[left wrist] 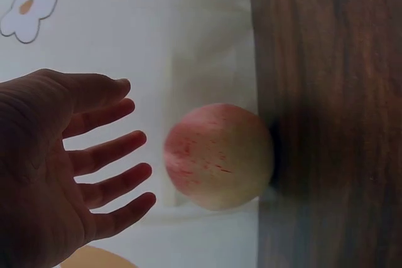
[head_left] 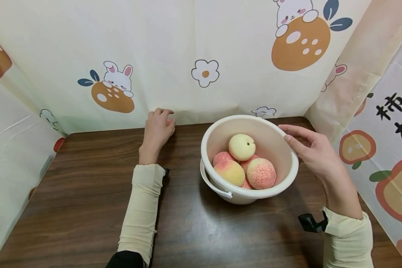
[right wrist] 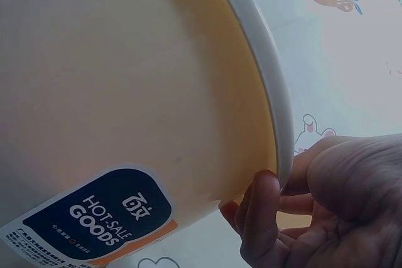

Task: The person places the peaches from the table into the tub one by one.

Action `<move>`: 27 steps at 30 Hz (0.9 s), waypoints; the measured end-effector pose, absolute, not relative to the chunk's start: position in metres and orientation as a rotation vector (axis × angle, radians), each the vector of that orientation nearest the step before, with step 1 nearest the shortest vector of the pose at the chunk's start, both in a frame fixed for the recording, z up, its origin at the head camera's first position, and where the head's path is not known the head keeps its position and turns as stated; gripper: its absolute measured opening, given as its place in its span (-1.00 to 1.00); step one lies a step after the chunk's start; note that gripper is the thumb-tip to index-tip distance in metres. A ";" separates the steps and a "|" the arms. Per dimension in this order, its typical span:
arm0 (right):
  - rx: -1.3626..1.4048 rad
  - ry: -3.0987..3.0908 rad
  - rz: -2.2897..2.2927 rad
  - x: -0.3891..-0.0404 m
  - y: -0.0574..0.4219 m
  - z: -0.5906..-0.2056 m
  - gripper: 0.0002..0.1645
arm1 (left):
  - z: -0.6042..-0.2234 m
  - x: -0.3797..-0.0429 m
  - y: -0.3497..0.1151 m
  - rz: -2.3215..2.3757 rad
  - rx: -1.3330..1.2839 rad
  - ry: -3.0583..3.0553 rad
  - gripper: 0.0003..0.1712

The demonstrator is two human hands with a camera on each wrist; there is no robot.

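Observation:
A cream bucket [head_left: 248, 126] with a white rim stands on the table, several artificial peaches [head_left: 261, 174] inside it. On its right side my right hand [head_left: 316, 156] grips the rim, thumb and fingers to either side of the edge; the right wrist view shows the fingers curled at the rim [right wrist: 286, 123]. Farther left, near the table's back edge, my left hand [head_left: 157, 130] reaches over a single pink and pale peach [left wrist: 220, 155]. Its fingers are spread and loosely extended, with a gap to that peach in the left wrist view. The hand mostly hides this peach in the head view.
A white bucket handle [head_left: 216, 190] hangs down at the bucket's front left. The dark wooden table [head_left: 70, 208] meets a printed cloth [head_left: 174, 44] along its back edge. More printed cloth [head_left: 365, 178] hangs beside the right edge, close to my right forearm.

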State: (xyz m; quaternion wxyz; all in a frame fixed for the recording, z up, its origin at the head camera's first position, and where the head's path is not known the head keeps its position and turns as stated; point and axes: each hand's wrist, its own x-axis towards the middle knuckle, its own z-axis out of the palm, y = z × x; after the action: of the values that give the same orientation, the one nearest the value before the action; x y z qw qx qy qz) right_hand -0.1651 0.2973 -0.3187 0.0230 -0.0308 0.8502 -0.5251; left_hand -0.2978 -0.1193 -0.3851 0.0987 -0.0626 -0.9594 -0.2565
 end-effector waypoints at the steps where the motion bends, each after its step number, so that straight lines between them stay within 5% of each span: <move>1: -0.093 2.634 -1.622 -0.165 0.297 -0.319 -0.49 | -0.387 -0.298 -0.120 -0.764 -0.181 -2.843 -0.56; 27: -0.062 2.650 -1.599 -0.165 0.297 -0.318 -0.47 | -0.425 -0.314 -0.135 -0.885 -0.187 -2.883 -0.50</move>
State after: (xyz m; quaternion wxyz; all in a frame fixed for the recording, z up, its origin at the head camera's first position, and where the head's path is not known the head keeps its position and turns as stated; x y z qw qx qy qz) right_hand -0.1649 0.2971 -0.3175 0.0228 -0.0202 0.8558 -0.5165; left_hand -0.3136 -0.1354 -0.4253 0.0602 -0.0618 -0.9524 -0.2923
